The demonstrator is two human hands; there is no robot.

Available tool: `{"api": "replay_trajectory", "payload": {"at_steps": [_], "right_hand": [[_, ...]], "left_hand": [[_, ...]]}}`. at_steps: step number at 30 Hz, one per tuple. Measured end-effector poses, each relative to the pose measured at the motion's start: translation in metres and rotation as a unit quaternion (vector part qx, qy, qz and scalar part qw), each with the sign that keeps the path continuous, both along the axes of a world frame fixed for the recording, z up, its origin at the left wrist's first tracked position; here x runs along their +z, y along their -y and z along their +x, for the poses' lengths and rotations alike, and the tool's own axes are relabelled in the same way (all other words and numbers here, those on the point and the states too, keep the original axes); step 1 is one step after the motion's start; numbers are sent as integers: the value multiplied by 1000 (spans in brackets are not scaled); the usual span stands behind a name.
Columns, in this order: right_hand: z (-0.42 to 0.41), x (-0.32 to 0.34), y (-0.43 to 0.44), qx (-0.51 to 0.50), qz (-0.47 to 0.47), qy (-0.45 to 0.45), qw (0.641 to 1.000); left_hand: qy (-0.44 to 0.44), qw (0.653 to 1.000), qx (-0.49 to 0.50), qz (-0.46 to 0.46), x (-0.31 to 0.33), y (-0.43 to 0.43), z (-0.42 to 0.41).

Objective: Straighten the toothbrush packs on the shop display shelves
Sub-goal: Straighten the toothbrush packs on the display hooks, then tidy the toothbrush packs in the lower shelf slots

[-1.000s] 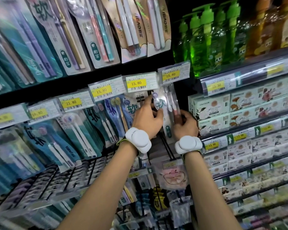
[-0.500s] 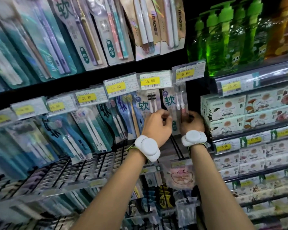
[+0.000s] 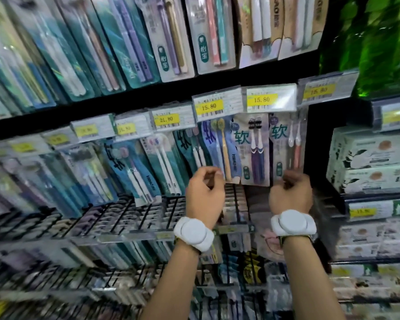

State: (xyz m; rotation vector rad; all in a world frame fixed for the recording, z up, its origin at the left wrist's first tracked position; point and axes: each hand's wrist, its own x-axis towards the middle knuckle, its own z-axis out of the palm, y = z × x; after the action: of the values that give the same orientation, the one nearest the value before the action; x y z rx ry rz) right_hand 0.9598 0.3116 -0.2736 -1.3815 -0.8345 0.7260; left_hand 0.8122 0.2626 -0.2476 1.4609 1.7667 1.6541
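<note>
Both forearms reach up from the bottom of the view, bare, running roughly parallel and set apart. The left hand [image 3: 204, 195] is raised with its back to the camera, fingers curled loosely inward, thumb and forefinger tips drawn close together at the top, nothing visibly caught between them. A white round device [image 3: 193, 232] straps across the left wrist. The right hand [image 3: 291, 192] sits at about the same height, back to the camera too, fingers bunched into a loose fist; whether the fingertips pinch anything is hidden behind the knuckles. A matching white wrist device [image 3: 293, 222] rides on the right wrist
</note>
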Motion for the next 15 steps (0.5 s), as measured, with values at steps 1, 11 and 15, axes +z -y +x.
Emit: {"api": "replay_trajectory", "payload": {"at_steps": [1, 11, 15], "right_hand": [[-10, 1, 5, 17, -2, -1, 1000], [-97, -2, 25, 239, -32, 66, 968], [-130, 0, 35, 318, -49, 95, 942]], "left_hand": [[7, 1000, 19, 0, -2, 3, -10], [-21, 977, 210, 16, 0, 34, -94], [-47, 962, 269, -14, 7, 32, -121]]}}
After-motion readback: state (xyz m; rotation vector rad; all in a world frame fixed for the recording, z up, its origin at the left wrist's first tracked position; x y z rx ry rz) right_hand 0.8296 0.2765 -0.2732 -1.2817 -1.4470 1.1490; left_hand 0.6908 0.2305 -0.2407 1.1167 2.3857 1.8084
